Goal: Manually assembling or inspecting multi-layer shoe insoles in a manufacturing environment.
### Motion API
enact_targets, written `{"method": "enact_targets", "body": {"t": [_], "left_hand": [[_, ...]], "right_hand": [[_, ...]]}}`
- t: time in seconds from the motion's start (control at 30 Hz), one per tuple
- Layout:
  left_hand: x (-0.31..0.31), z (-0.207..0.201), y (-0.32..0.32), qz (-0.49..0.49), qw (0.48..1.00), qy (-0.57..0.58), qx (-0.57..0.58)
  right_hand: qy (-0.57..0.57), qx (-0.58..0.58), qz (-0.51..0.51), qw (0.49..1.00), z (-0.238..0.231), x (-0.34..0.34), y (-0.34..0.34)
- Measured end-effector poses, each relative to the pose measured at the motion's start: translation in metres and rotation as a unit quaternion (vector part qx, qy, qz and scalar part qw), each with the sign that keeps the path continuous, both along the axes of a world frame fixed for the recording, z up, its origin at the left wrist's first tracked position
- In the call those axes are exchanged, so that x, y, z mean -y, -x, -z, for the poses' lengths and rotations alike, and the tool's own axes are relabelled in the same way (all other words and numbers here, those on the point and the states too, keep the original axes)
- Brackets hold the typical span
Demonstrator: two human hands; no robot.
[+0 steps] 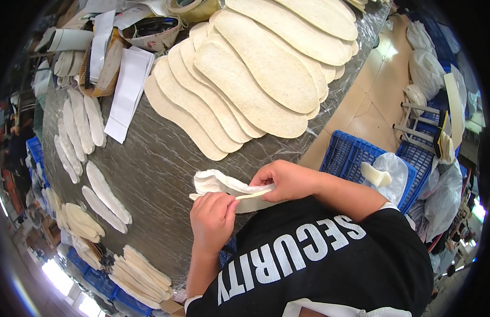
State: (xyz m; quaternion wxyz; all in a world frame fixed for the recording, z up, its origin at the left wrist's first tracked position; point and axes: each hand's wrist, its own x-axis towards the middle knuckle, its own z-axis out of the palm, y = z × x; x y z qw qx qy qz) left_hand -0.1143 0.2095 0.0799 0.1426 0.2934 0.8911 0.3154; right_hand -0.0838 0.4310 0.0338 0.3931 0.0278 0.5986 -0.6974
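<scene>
A white fleecy insole (216,181) is bent up along its length at the table's near edge, with a thin pale edge or layer folded along it. My left hand (212,217) pinches its near edge, fingers closed. My right hand (287,178) grips the insole farther right, thumb and fingertips pressed round it. Part of the insole is hidden behind my fingers. Just beyond my hands, large cream felt insoles (255,63) lie overlapped in a fanned pile.
White fleecy insoles (106,196) lie in rows on the dark, film-covered table (155,185), with more stacked at lower left (142,277). Folded white paper (127,98), a wicker basket (118,79) and a tape roll (194,9) are at far left. Blue crates (342,153) stand right.
</scene>
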Motion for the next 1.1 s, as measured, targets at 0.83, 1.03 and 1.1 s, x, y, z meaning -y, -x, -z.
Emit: {"method": "enact_targets", "body": {"t": [0.83,1.03,1.1], "left_hand": [[-0.005,-0.019,0.014,-0.012,0.995,0.024,0.098],[0.033,-0.032,0.015,-0.053,0.949,-0.02,0.31],[0.047,-0.028,0.01,-0.131,0.902,-0.057,0.407]], "right_hand": [[0.072,-0.012,-0.051,0.996,0.004,-0.008,0.011],[0.145,0.035,-0.094,0.984,0.027,0.009,0.031],[0.184,0.08,-0.149,0.968,0.037,0.016,0.041]]}}
